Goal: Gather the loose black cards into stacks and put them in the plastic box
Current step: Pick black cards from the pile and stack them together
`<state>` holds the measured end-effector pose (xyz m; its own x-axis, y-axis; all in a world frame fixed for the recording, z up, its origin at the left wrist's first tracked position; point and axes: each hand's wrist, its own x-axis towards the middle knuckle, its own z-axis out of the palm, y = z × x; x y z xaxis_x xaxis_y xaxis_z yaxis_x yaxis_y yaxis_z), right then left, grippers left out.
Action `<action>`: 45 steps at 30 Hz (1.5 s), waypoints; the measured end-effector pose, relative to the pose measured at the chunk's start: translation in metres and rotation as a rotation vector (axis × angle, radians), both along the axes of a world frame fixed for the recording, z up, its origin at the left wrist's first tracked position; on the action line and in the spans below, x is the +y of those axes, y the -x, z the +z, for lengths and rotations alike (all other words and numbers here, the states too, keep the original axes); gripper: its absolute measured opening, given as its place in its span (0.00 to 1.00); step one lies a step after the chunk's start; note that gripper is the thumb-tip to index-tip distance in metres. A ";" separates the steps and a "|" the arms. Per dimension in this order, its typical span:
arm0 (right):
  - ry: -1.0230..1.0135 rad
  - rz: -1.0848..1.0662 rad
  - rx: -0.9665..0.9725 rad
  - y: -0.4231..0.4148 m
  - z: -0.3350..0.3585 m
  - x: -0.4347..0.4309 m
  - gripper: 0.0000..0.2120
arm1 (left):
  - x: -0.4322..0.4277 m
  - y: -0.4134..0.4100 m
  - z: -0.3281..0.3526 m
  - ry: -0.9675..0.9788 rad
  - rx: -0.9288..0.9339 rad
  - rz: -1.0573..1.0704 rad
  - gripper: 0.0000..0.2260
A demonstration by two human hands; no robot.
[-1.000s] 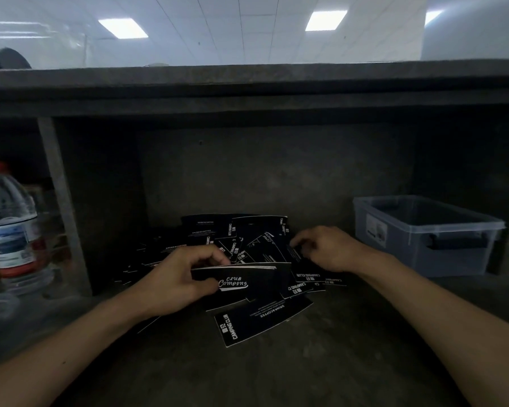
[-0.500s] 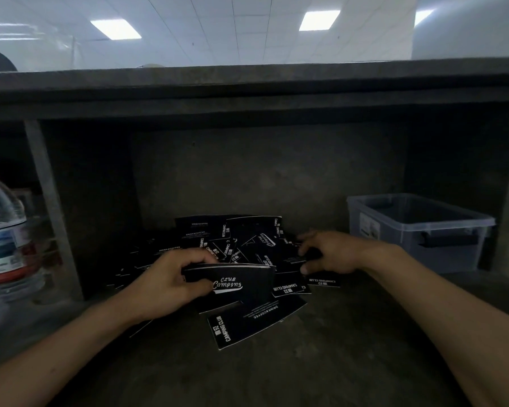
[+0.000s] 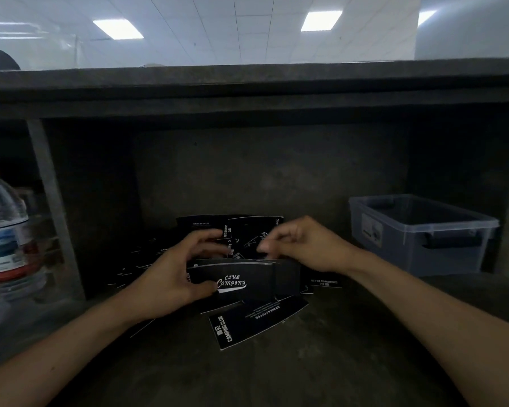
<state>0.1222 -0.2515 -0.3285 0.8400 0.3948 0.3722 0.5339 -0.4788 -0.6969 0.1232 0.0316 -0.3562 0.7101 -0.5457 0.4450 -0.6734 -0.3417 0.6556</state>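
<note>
Leftmost, a water bottle (image 3: 3, 230) stands. The left hand (image 3: 171, 277) grips a stack (image 3: 241, 282) upright, thumb in front, above loose black cards (image 3: 256, 321). The right hand (image 3: 303, 248) curls at the stack's top edge; I cannot tell whether it pinches anything. The plastic box (image 3: 453, 259) sits well apart.

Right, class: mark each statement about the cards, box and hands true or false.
1. The left hand holds a stack of cards. True.
2. The box sits left of the cards. False: it sits to their right.
3. A bottle stands at the far left. True.
4. Every card is gathered. False: loose cards lie on the shelf.
5. The right hand is in the box. False: it is over the cards, beside the stack.
</note>
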 end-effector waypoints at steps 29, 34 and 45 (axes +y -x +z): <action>0.813 -0.348 0.075 -0.019 -0.004 -0.048 0.30 | -0.001 -0.001 -0.001 -0.132 -0.117 -0.010 0.14; 0.703 -0.321 -0.032 -0.017 0.004 -0.057 0.15 | -0.001 -0.001 -0.002 -0.138 -0.123 0.016 0.18; -0.089 -0.056 0.165 -0.004 0.004 -0.014 0.11 | -0.001 0.000 0.001 -0.103 -0.093 0.014 0.23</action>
